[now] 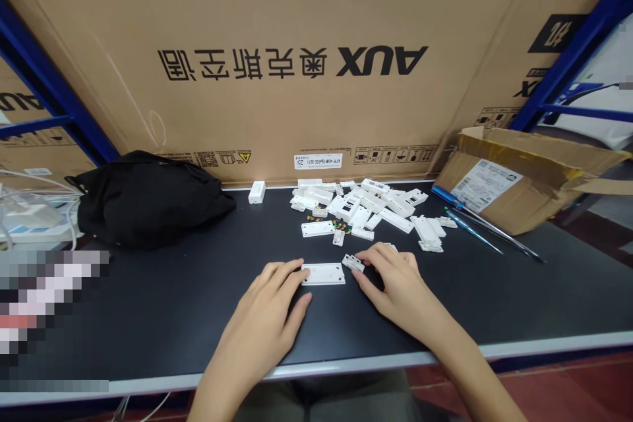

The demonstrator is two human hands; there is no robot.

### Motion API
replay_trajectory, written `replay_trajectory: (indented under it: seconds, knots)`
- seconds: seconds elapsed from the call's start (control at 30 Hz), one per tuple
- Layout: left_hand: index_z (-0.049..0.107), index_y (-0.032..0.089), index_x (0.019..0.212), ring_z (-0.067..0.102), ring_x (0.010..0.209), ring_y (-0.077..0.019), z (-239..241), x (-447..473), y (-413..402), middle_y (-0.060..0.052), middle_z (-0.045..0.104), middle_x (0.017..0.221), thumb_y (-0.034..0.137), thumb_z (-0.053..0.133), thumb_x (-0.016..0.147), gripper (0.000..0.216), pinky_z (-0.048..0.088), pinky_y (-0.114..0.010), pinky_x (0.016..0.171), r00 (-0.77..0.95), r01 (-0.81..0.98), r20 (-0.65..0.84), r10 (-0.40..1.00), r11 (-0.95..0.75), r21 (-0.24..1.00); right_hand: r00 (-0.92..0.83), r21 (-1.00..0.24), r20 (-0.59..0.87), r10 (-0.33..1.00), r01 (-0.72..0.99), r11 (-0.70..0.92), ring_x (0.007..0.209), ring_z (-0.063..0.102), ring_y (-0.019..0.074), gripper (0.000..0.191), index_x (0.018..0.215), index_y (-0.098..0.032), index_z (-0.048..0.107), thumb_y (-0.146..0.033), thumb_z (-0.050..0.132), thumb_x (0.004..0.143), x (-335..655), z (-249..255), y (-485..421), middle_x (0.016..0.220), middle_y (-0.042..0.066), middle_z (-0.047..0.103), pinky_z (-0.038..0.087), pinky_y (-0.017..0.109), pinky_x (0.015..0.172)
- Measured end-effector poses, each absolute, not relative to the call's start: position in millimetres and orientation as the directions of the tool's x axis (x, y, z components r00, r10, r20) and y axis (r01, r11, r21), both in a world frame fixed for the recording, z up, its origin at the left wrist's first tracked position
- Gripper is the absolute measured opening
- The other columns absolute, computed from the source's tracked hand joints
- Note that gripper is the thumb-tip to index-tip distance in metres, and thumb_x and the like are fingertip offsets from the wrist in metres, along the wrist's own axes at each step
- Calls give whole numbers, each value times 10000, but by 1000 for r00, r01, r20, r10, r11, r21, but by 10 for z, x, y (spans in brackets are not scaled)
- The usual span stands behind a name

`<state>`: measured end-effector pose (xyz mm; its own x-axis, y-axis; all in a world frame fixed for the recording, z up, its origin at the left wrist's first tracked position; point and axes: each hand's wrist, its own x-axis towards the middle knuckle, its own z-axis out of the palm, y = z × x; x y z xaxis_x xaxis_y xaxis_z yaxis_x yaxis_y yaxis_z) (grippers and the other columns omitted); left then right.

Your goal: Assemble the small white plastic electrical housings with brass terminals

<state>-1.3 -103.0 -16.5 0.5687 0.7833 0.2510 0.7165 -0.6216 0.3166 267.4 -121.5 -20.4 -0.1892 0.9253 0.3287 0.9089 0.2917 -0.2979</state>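
A flat white plastic plate (324,273) lies on the black table (173,316) right in front of me. My left hand (270,306) rests on the table with its fingers stretched out, fingertips touching the plate's left end. My right hand (395,280) lies to the plate's right, thumb and forefinger pinching a small white plastic block (353,263) beside the plate's right corner. Behind them sits a heap of white plastic parts (368,206) with a few small brass pieces (329,216) among them.
A black bag (148,198) lies at the back left. One lone white part (256,192) stands near it. An open cardboard box (514,175) and screwdrivers (475,223) are at the right. A large AUX carton (297,59) walls off the back. Cables (30,211) lie far left.
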Motion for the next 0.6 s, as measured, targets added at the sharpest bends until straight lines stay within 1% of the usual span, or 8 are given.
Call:
replay_trajectory:
  seconds: [0.27, 0.4, 0.5, 0.6]
  knots:
    - [515, 278, 1414, 528, 1341, -260, -182, -29, -1051, -59, 548, 1490, 339, 434, 1085, 344, 517, -491, 1102, 550, 726, 250, 796, -605, 327, -214, -251, 346, 914, 917, 310, 1029, 637, 244, 149, 1159, -231, 595, -303, 516, 1054, 2672, -213, -1221, 1096, 63, 656, 370, 432, 892]
    - [539, 285, 1375, 557, 1315, -264, -187, -27, -1053, -57, 564, 1466, 352, 441, 1081, 317, 542, -480, 1072, 549, 726, 245, 799, -601, 334, -214, -244, 338, 917, 921, 304, 1028, 632, 248, 146, 1141, -230, 599, -303, 503, 1059, 2668, -206, -1223, 1086, 72, 659, 386, 434, 891]
    - [552, 285, 1365, 569, 1304, -275, -189, -27, -1044, -57, 579, 1451, 347, 455, 1074, 313, 556, -483, 1054, 552, 728, 248, 796, -606, 321, -215, -248, 335, 917, 919, 306, 1037, 634, 253, 176, 1193, -240, 589, -316, 509, 1057, 2666, -203, -1219, 1099, 80, 661, 403, 431, 887]
    - [558, 276, 1368, 578, 1291, -284, -196, -28, -1039, -59, 593, 1437, 340, 466, 1069, 319, 564, -489, 1045, 566, 720, 267, 780, -625, 301, -230, -229, 342, 911, 920, 318, 973, 631, 245, 172, 1176, -244, 601, -317, 500, 1058, 2663, -206, -1207, 1063, 71, 660, 415, 420, 859]
